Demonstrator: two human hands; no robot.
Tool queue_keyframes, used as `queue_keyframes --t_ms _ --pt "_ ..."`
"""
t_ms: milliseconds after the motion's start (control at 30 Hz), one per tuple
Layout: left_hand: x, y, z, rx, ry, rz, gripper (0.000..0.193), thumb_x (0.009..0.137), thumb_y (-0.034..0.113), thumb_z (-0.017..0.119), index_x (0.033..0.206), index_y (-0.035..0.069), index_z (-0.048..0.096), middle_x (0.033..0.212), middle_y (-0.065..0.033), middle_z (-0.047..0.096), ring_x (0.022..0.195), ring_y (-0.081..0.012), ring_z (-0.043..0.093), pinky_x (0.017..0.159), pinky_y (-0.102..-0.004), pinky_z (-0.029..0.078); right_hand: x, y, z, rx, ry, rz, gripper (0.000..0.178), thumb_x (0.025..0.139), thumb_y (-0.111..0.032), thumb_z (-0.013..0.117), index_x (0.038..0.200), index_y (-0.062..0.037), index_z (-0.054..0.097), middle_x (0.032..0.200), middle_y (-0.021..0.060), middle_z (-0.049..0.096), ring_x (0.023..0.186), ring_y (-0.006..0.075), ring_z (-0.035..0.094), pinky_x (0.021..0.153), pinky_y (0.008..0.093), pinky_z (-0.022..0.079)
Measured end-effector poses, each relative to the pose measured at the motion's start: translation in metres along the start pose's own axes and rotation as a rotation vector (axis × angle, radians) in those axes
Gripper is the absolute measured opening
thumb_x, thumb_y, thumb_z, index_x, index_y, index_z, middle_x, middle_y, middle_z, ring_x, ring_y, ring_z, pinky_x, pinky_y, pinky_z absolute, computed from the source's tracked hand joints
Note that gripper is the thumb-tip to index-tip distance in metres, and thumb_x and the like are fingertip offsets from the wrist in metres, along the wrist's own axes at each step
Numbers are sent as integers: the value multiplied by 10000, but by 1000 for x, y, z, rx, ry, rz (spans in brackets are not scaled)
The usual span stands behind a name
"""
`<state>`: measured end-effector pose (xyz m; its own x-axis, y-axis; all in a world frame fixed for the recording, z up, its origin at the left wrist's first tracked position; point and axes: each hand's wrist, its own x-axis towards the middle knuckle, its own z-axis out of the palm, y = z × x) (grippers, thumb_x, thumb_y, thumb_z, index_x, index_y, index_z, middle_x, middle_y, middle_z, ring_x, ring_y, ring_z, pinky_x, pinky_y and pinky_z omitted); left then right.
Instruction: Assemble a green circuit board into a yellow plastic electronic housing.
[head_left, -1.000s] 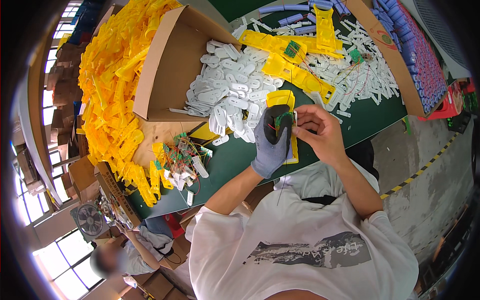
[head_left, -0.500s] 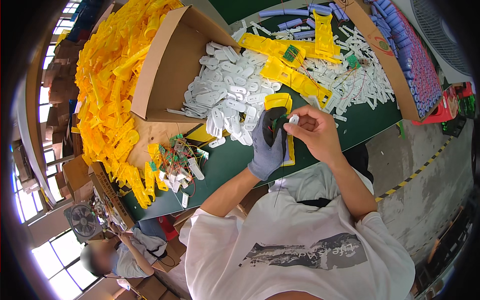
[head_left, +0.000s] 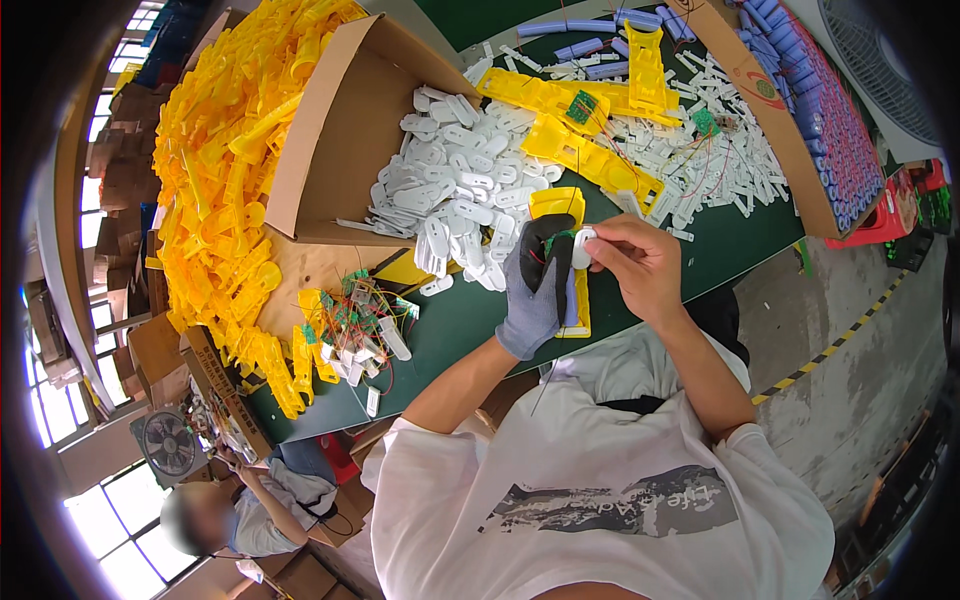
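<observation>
My left hand (head_left: 535,290), in a grey glove with dark fingertips, is closed on a small green circuit board (head_left: 560,238) with thin wires. Between the thumb and fingers of my bare right hand (head_left: 645,270) is a white oval plastic piece (head_left: 582,250), held against the board's side. Beneath both hands lies a yellow plastic housing (head_left: 557,203) with a purple battery cell (head_left: 571,300) in its lower part. My fingers hide much of the board and the housing's middle.
A tipped cardboard box (head_left: 335,130) spills white oval pieces (head_left: 450,190). Yellow housings (head_left: 220,160) are heaped at left, near wired circuit boards (head_left: 355,320). Small white strips (head_left: 730,160) and a carton of purple cells (head_left: 840,170) lie right. Another person (head_left: 265,515) sits lower left.
My right hand has turned the white oval piece so its broad face shows, and shifted slightly down. My left hand stays nearly in place on the board.
</observation>
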<state>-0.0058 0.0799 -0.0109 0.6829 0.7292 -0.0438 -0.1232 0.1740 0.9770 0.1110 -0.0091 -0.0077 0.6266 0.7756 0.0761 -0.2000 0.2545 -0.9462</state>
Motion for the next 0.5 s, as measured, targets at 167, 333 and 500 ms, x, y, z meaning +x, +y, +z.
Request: queue_keyframes --t_ms 167,333,500 --pt "0 0 -2 82 -1 28 227 931 68 522 1145 -6 534 964 -78 619 833 -110 568 749 -261 481 2 -12 -2 -3 -35 188 168 857 -21 670 1015 34 677 899 67 670 776 100 647 611 200 529" --pt "1 0 -1 124 5 43 226 931 62 518 1145 -10 533 966 -81 621 842 -118 572 759 -263 483 -1 -12 0 3 -46 188 208 855 -14 669 1060 23 671 891 55 664 795 99 646 635 206 537" --pt "1 -3 -1 86 27 57 226 925 42 522 1144 -13 536 973 -84 621 850 -119 572 762 -264 483 -2 -21 4 -2 -22 249 245 839 42 659 1082 20 640 919 82 665 798 94 647 687 215 545"
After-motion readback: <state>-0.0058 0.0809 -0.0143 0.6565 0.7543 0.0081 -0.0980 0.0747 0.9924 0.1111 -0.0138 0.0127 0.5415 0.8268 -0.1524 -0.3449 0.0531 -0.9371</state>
